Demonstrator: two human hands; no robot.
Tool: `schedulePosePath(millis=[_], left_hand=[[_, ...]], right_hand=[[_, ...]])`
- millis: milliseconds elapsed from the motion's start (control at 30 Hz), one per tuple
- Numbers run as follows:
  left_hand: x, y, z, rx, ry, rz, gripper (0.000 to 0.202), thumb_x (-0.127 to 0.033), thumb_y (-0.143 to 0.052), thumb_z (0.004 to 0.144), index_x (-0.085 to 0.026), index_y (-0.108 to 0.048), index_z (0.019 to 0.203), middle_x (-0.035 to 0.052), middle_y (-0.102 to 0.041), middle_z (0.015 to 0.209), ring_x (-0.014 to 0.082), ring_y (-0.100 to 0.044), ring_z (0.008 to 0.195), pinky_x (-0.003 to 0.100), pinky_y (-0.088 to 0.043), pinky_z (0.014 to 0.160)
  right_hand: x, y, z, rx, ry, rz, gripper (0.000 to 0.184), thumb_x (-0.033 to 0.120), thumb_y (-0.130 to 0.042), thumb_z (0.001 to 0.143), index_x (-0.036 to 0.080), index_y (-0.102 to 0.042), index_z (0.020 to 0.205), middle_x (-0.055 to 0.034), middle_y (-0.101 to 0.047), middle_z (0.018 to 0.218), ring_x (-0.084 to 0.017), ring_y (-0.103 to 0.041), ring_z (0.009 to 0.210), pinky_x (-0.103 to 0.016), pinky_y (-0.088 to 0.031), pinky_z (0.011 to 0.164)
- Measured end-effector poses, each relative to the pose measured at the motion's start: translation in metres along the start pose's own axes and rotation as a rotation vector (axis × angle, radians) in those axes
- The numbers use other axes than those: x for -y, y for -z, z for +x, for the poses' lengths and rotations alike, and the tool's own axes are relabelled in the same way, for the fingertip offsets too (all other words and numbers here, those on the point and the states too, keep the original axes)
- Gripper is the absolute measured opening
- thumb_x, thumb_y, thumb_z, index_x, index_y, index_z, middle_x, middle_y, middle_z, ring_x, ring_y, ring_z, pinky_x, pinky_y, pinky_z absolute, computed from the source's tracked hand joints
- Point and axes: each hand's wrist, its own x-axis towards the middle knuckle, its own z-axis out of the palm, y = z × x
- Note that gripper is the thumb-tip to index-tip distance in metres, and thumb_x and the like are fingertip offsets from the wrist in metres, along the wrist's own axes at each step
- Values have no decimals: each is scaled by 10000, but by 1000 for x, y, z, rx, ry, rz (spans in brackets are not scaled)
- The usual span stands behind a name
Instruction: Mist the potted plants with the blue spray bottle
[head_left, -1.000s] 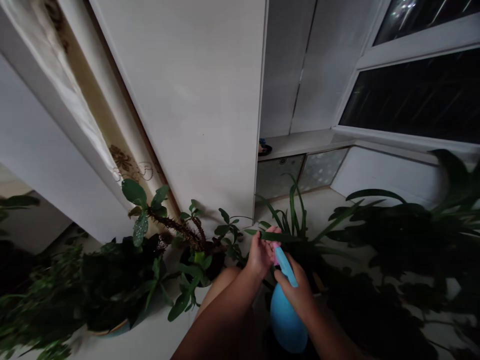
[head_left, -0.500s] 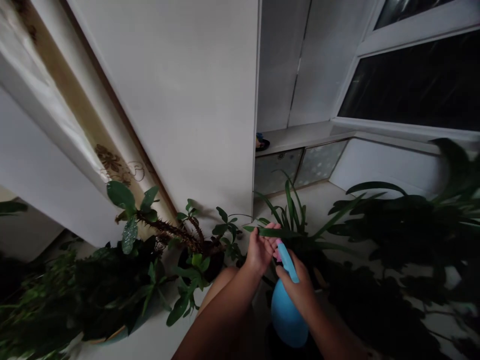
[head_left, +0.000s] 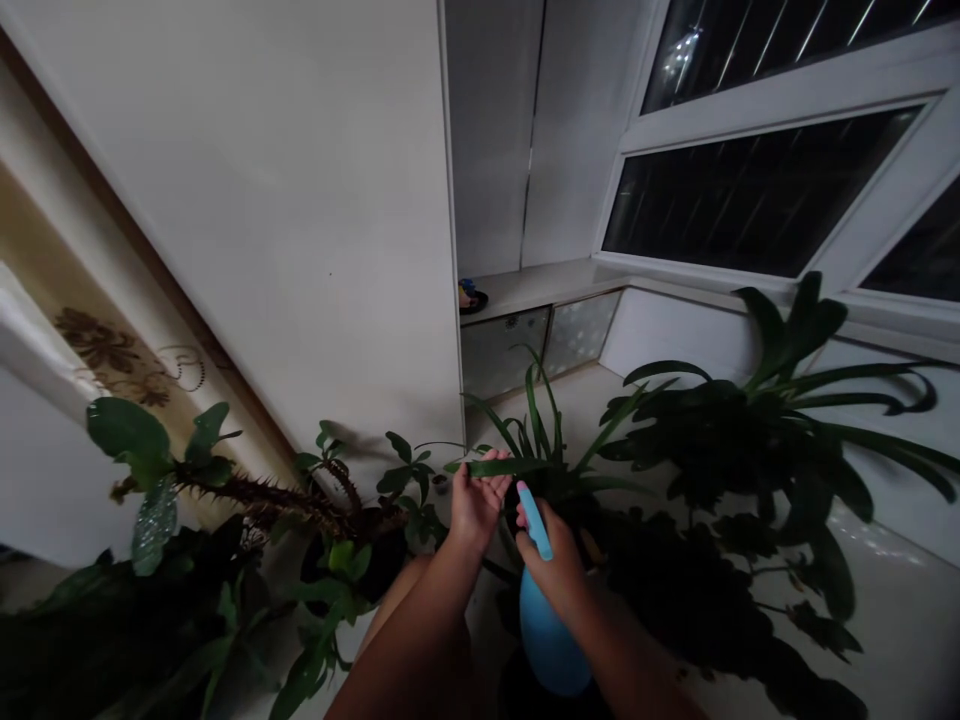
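Observation:
My left hand (head_left: 478, 505) is turned palm up under a long green leaf (head_left: 510, 466), its thumb on top and its fingers below. The leaf belongs to a strap-leaved potted plant (head_left: 541, 425) just ahead. My right hand (head_left: 556, 555) is wrapped round the neck of a blue spray bottle (head_left: 551, 635). The bottle stands roughly upright, its pink nozzle (head_left: 521, 487) close beside the left fingers and just under the leaf. Part of the trigger is hidden by the right fingers.
A thorny-stemmed plant (head_left: 262, 497) and other leafy pots are on the left. Dark, broad-leaved plants (head_left: 750, 420) crowd the right. Behind are a white panel (head_left: 300, 200), low cabinets (head_left: 506, 352), a ledge (head_left: 540, 282) and windows (head_left: 712, 200). A patterned curtain (head_left: 112, 330) hangs at left.
The view has turned to the right, so the scene sits further left and more window shows. Both hands keep their holds on the leaf and the spray bottle.

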Motion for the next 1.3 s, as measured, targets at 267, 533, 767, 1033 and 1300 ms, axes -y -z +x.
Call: schedulePosePath(millis=[267, 533, 767, 1033, 1300], left_hand=[[8, 2, 3, 14, 8, 37, 445, -364, -332, 920, -91, -647, 1078, 124, -725, 855, 186, -678, 784, 304, -492, 823], [8, 4, -1, 110, 20, 116, 391, -300, -376, 920, -99, -596, 1174, 119, -729, 903, 204, -694, 812, 359, -487, 878], [21, 2, -11, 263, -5, 249, 543, -192, -610, 835, -140, -460, 1354, 152, -687, 1123, 249, -663, 1023, 397, -468, 960], [43, 3, -7, 212, -82, 449, 154, -229, -704, 741, -123, -735, 849, 110, -735, 924, 208, -683, 886, 337, -467, 949], [63, -3, -23, 215, -289, 668, 303, -447, -729, 677, -162, -724, 779, 80, -691, 825, 210, -603, 818, 354, -471, 830]], right_hand=[[-3, 19, -2, -59, -7, -28, 276, 209, -510, 631, 235, -631, 877, -30, -702, 794, -213, -677, 765, -328, -536, 734], [2, 35, -5, -27, -47, -83, 299, 249, -490, 650, 206, -632, 910, -65, -710, 819, -237, -680, 781, -371, -531, 760], [25, 41, -13, 30, 107, -6, 370, 213, -494, 660, 214, -640, 1000, -53, -709, 898, -220, -670, 850, -340, -531, 796], [25, 31, -13, 144, 135, 16, 434, 231, -493, 673, 201, -651, 1076, -67, -718, 939, -219, -673, 870, -343, -534, 817], [21, 77, -18, -55, -148, -75, 509, 510, -584, 690, 280, -633, 1141, -79, -682, 1135, -312, -633, 1051, -448, -529, 870]])
